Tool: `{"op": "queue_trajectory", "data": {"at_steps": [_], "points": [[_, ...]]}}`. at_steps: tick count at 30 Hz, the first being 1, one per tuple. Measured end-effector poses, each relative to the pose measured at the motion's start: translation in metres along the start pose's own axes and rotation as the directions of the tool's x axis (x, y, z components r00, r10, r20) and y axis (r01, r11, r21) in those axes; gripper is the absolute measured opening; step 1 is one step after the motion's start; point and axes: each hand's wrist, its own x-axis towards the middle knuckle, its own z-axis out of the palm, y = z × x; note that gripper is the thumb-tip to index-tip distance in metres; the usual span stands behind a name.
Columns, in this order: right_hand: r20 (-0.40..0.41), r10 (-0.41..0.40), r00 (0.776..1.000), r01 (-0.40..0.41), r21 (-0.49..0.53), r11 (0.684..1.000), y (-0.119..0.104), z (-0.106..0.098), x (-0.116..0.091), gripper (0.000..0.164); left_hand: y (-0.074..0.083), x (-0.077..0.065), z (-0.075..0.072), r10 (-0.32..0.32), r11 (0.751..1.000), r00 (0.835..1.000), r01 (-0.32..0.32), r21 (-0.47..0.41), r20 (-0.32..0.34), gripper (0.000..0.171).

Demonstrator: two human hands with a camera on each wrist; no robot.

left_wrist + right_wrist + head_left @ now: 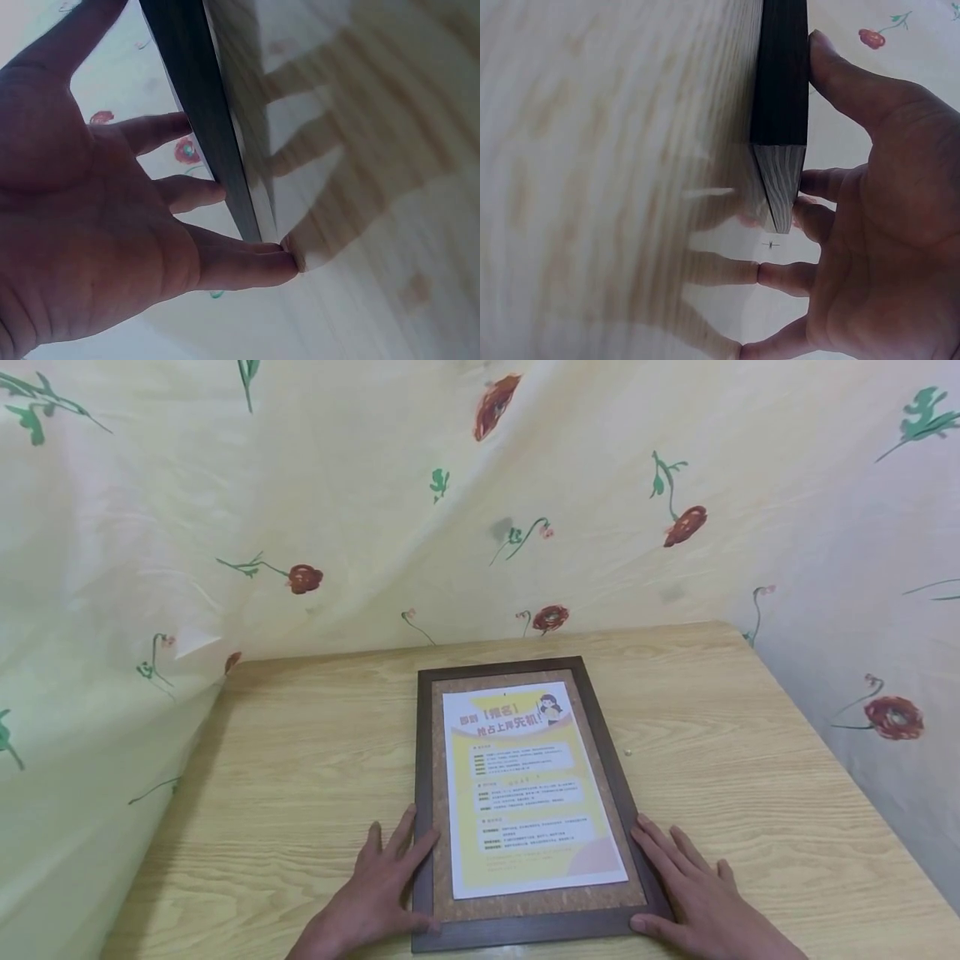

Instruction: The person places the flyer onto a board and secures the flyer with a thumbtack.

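The left hand, fingers spread, touches one side of a dark frame. Between the hands, the frame lies on the tabletop, with a yellow and white paper on its brown board. The right hand, fingers also spread, touches the other side.

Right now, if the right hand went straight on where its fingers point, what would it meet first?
The right hand would probably meet the frame at once: they look in contact along its right side.

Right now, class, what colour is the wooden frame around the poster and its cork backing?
The frame is dark brown, seen best in the head view.
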Motion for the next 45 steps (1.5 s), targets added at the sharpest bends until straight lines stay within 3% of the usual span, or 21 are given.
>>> {"op": "queue_trajectory", "data": {"at_steps": [15, 20, 32, 38, 42, 45], "points": [[-0.008, -0.019, 1.0, 0.019, 0.001, 1.0, 0.0, -0.002, 0.0, 0.101, 0.003, -0.001, 0.0, -0.018, 1.0, 0.998, 0.017, 0.022, 0.059, 0.124], [0.025, 0.0, 1.0, 0.0, -0.001, 1.0, 0.0, -0.005, 0.0, 0.102, 0.003, 0.001, -0.002, -0.017, 0.999, 0.998, 0.014, 0.034, 0.064, 0.125], [0.094, -0.033, 0.995, 0.032, 0.01, 0.999, 0.004, -0.03, 0.011, 0.102, 0.004, 0.001, -0.003, -0.027, 0.999, 0.997, 0.025, 0.034, 0.079, 0.126], [-0.034, -0.125, 0.992, 0.126, 0.024, 0.992, 0.011, -0.045, 0.017, 0.086, 0.003, 0.001, -0.002, -0.008, 1.0, 0.997, 0.007, 0.025, 0.073, 0.125], [-0.15, -0.2, 0.968, 0.199, -0.024, 0.98, 0.018, -0.052, 0.025, 0.074, 0.003, 0.0, -0.002, -0.008, 1.0, 0.998, 0.007, 0.023, 0.069, 0.125], [-0.238, -0.253, 0.938, 0.242, -0.075, 0.967, 0.023, -0.056, 0.033, 0.069, 0.003, 0.0, -0.002, -0.007, 1.0, 0.998, 0.005, 0.025, 0.066, 0.125]]}}
